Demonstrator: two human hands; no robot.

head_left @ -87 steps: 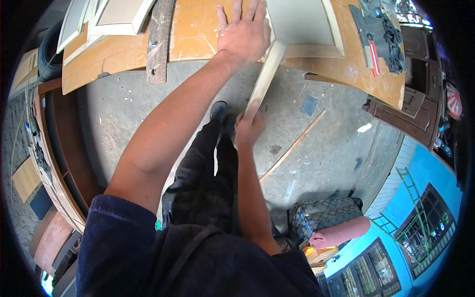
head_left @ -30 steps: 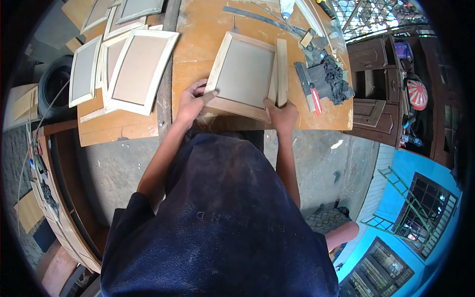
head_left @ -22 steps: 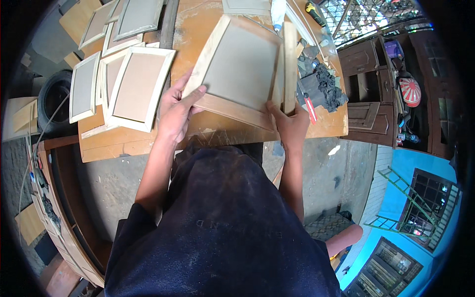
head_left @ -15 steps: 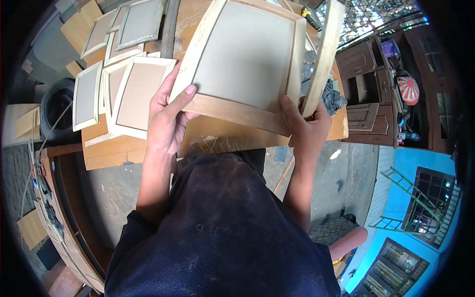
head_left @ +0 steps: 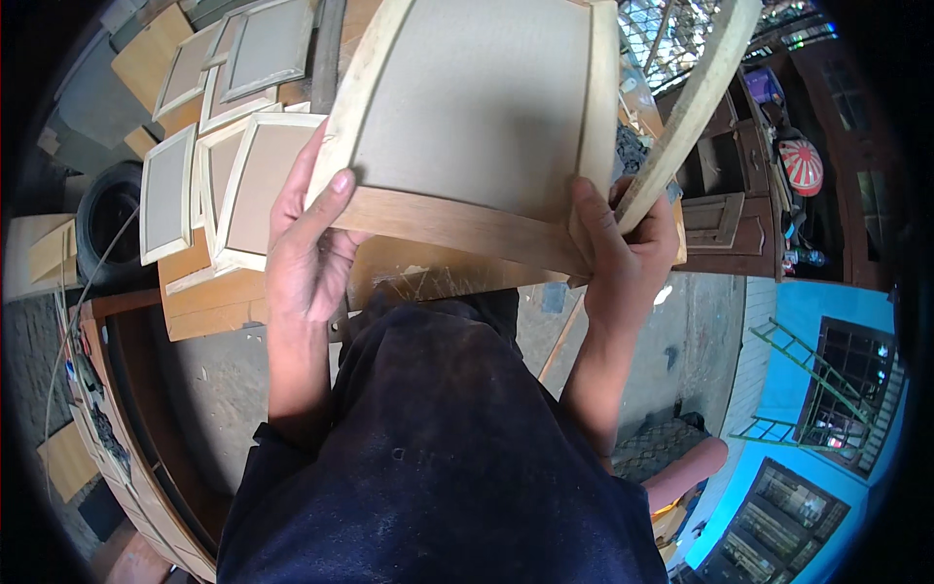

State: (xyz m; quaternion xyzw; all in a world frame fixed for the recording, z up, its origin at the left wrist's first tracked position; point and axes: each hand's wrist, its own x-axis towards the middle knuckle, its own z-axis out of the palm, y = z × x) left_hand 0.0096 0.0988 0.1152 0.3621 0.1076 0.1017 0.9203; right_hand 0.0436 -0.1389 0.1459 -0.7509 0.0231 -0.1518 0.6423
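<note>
Between my two hands I hold up a wooden frame (head_left: 457, 219) with a pale grey flat panel (head_left: 477, 107) set inside it. My left hand (head_left: 309, 229) grips the lower left corner, thumb on the front, fingers behind. At the lower right corner, my right hand (head_left: 628, 229) clasps the frame, its thumb on the side rail. A separate pale wooden strip (head_left: 691, 112) also sits in my right hand, slanting up and away to the right. The fingers behind the frame are partly hidden.
Several finished-looking frames with panels (head_left: 167, 193) lie overlapping on the wooden table (head_left: 219, 302) at the left. A black tyre (head_left: 92, 209) stands beyond its left edge. Dark wooden cabinets (head_left: 749, 234) stand at the right, and a green metal ladder (head_left: 812, 375) is by the blue wall.
The frame has come closer and a little lower, spreading slightly wider in view. My right hand has shifted right, and the loose strip now leans further right, away from the frame.
</note>
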